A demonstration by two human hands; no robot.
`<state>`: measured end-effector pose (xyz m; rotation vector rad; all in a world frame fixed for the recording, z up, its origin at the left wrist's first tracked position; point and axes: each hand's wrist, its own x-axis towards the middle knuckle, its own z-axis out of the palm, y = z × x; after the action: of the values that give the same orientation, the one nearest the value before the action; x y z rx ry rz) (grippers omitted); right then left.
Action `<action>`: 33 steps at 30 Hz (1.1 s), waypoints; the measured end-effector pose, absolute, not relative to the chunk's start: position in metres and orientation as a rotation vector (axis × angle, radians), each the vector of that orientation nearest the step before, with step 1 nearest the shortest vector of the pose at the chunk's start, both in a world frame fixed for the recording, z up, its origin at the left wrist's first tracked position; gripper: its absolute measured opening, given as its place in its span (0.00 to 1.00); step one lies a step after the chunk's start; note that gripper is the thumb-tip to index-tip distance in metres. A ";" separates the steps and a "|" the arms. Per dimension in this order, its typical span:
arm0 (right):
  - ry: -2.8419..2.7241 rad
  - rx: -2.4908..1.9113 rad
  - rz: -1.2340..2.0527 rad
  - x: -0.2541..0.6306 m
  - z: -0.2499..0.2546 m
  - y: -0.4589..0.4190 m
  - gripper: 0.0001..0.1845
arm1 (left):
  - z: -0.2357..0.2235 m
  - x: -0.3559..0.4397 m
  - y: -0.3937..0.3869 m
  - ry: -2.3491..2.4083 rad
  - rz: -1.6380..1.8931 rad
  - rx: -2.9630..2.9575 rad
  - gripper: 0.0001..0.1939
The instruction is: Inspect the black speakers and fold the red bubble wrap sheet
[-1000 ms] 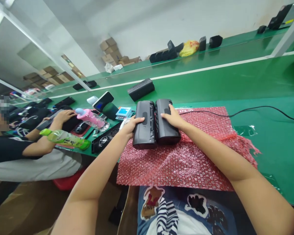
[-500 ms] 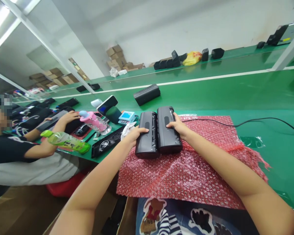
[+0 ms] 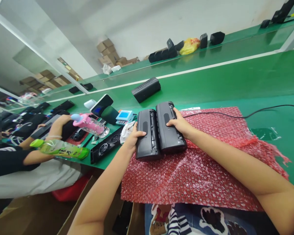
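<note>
Two long black speaker housings stand side by side, almost touching, over the red bubble wrap (image 3: 186, 182). My left hand (image 3: 134, 137) grips the left speaker housing (image 3: 143, 140) by its outer side, thumb on its upper face. Around the outer side of the right speaker housing (image 3: 167, 133) my right hand (image 3: 180, 123) is closed, its thumb also on the face. Each housing has a dark oval patch and an open, ribbed channel along its right side. The fingers under the housings are hidden.
Left of my hands lie a black panel (image 3: 104, 147) with round openings, a white tissue (image 3: 127, 131), a blue meter (image 3: 124, 117), a pink bottle (image 3: 93, 125) and a green bottle (image 3: 61, 149). A co-worker's arm (image 3: 57, 130) is beyond. Another black housing (image 3: 146, 89) lies behind; a cable (image 3: 250, 116) runs right.
The camera view has tilted and shifted slightly. Both hands keep their hold on the two housings, which lean a little more to the left at the top.
</note>
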<state>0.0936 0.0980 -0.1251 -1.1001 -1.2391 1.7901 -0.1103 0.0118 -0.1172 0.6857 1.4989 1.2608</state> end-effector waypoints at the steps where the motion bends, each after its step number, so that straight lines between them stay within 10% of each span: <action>1: -1.233 -1.110 1.792 0.093 -0.124 0.097 0.57 | -0.117 -0.110 0.012 1.505 1.261 0.679 0.51; 33: -1.163 -0.988 1.804 0.092 -0.133 0.102 0.60 | -0.119 -0.110 0.017 1.485 1.283 0.794 0.42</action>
<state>0.0915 0.1023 -0.1328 -0.9881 -1.1627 1.8037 -0.1101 0.0170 -0.1191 0.7938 1.4846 1.2833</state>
